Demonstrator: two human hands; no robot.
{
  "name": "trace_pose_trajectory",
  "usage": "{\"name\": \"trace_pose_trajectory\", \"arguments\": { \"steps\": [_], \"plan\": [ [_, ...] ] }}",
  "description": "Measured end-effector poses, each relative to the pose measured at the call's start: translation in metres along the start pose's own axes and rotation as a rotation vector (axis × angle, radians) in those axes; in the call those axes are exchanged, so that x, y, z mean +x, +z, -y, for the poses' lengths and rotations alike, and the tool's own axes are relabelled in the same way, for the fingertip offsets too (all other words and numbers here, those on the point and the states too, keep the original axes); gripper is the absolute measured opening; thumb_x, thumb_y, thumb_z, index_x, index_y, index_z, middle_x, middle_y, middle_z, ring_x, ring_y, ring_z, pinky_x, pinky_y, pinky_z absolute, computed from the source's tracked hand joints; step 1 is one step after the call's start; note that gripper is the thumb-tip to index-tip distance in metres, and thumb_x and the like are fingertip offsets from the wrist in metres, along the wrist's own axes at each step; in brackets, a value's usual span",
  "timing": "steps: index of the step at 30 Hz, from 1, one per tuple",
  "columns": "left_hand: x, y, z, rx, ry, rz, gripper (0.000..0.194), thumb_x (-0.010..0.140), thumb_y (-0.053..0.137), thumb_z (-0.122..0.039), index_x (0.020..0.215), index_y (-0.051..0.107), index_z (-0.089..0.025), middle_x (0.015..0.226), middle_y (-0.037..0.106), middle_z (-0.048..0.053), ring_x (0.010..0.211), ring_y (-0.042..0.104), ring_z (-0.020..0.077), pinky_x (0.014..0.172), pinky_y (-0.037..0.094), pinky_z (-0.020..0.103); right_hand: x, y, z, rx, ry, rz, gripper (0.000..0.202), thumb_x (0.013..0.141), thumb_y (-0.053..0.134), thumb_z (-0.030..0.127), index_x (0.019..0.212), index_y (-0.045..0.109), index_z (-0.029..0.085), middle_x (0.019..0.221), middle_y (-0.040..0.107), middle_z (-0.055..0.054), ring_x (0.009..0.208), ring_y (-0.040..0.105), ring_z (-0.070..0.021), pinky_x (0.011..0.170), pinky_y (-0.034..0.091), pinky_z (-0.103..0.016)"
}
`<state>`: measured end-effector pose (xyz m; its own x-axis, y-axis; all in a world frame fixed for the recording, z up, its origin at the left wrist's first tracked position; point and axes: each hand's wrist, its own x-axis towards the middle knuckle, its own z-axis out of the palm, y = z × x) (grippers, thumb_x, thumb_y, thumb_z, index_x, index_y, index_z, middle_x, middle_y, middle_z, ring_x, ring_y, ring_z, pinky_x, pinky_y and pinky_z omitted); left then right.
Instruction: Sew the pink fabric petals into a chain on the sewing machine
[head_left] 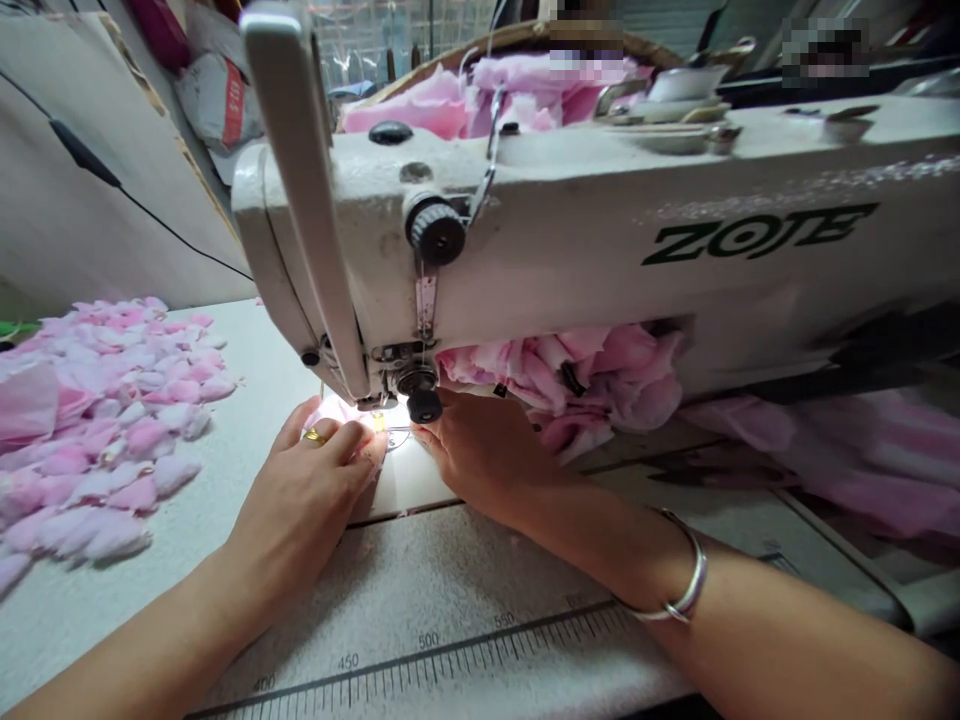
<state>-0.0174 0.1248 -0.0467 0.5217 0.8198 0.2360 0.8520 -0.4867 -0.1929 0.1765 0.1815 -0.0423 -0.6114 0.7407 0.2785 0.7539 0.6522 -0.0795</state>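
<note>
A white sewing machine spans the view, and its lamp lights the needle area brightly. Left of the needle, my left hand, wearing a gold ring, has its fingers closed on a small piece of pink fabric. That piece lies at the presser foot, washed out by the light. On the other side, my right hand is bent in beside the black knob with thumb and fingers drawn together. Its fingertips are partly hidden, so what they grip cannot be made out. A silver bangle circles the right wrist.
Many pink and white gathered fabric pieces lie on the table at left. Bunched pink cloth fills the space under the machine arm. Scissors-like dark blades rest at right. A printed ruler runs along the front.
</note>
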Motion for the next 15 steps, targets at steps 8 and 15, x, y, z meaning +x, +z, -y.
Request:
{"name": "trace_pose_trajectory", "arguments": {
  "steps": [8, 15],
  "plan": [
    [0.0047, 0.0052, 0.0040, -0.047, 0.020, -0.047, 0.031, 0.091, 0.048, -0.016, 0.121, 0.057, -0.022, 0.095, 0.060, 0.005, 0.083, 0.051, 0.0222, 0.093, 0.042, 0.048, 0.0033, -0.0032, 0.0017, -0.049, -0.013, 0.028, 0.018, 0.087, 0.047, 0.013, 0.093, 0.063, 0.019, 0.090, 0.068, -0.007, 0.072, 0.064, -0.0222, 0.051, 0.036, -0.030],
    [0.0058, 0.0049, 0.0039, -0.055, 0.015, -0.050, 0.031, 0.091, 0.050, -0.016, 0.120, 0.057, -0.022, 0.094, 0.061, 0.005, 0.084, 0.051, 0.0223, 0.089, 0.045, 0.045, 0.0027, -0.0051, 0.0036, -0.058, -0.008, 0.021, 0.018, 0.089, 0.046, 0.015, 0.094, 0.063, 0.018, 0.087, 0.068, -0.008, 0.072, 0.064, -0.0219, 0.050, 0.035, -0.030]
  ]
}}
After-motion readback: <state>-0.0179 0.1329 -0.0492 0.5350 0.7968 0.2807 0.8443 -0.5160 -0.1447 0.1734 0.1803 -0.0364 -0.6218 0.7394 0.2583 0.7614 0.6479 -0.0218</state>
